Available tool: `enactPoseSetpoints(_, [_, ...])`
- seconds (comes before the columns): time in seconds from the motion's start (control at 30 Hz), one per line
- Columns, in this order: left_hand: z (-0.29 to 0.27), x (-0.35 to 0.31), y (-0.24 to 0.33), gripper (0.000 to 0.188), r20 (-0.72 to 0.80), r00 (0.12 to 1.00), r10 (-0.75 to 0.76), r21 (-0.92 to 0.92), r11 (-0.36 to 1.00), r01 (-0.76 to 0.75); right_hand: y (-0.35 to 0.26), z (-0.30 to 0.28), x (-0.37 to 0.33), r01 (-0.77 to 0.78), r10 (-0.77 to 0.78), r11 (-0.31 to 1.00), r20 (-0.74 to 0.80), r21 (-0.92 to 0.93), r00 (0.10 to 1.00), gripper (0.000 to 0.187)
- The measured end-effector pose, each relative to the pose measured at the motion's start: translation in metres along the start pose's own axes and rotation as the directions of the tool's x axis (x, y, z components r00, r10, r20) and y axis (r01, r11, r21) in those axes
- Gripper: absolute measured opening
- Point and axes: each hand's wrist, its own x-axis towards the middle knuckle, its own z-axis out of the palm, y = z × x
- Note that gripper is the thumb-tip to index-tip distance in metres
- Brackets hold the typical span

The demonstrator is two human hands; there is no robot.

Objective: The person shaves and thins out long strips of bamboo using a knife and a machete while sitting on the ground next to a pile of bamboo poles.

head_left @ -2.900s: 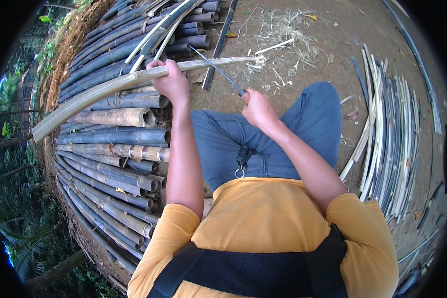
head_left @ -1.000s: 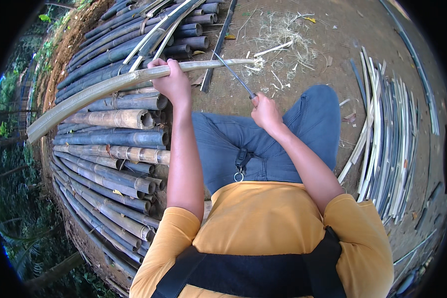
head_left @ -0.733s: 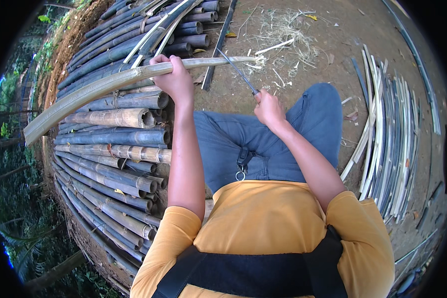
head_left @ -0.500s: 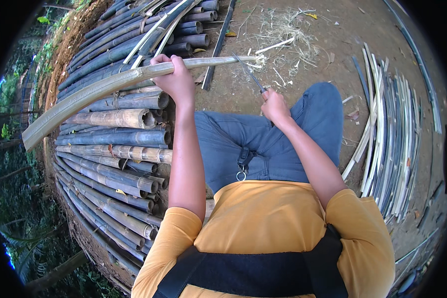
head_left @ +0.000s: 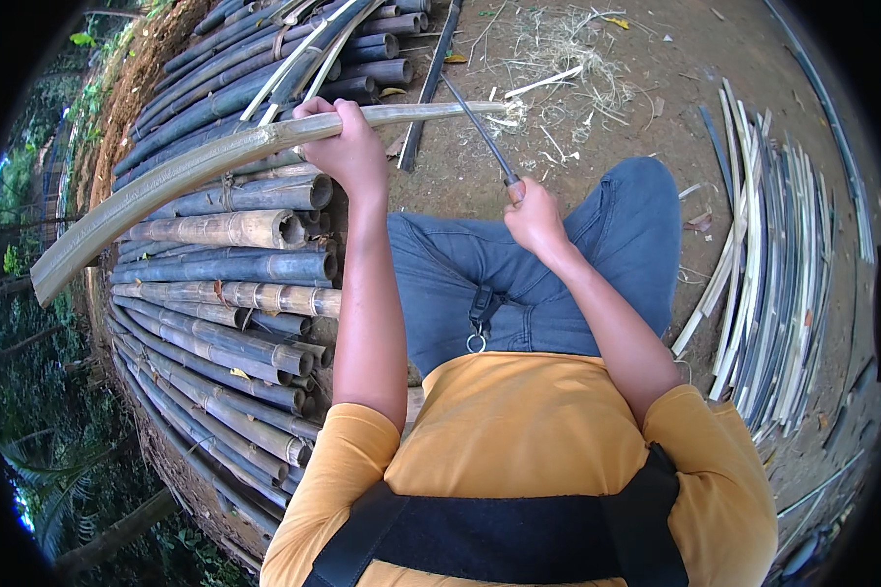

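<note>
My left hand [head_left: 346, 147] is closed around a long split bamboo strip [head_left: 186, 168], wide at its left end and narrowing to the right. The strip's thin right end comes down near pale shavings on the ground. In my right hand [head_left: 535, 217] is the wooden handle of a knife [head_left: 484, 134] with a long, narrow blade. That blade slants up and to the left, crossing the strip near its thin end; whether the two touch I cannot tell.
Stacked bamboo poles [head_left: 235, 266] fill the left side, their cut ends toward me. Curled shavings [head_left: 587, 88] litter the ground ahead. On the right lies a bundle of split strips [head_left: 773, 284]. A dark pole [head_left: 429, 98] rests beyond my left hand. My bent legs [head_left: 499, 279] are below my hands.
The knife has shifted slightly left along the strip and its blade now points more upward. The strip's wide left end has dipped a little and moved left.
</note>
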Motion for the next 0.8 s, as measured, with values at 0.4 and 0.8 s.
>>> enactPoseSetpoints(0.4, [-0.003, 0.000, -0.001, 0.012, -0.055, 0.998, -0.012, -0.023, 1.000, 0.011, 0.011, -0.014, -0.002, -0.030, 0.032, 0.999, 0.079, -0.033, 0.996, 0.013])
enactPoseSetpoints(0.8, [-0.006, 0.001, -0.005, 0.012, -0.009, 1.000, 0.020, 0.034, 0.999, -0.020, 0.020, -0.003, 0.006, 0.020, -0.019, 1.000, 0.088, -0.011, 0.996, 0.016])
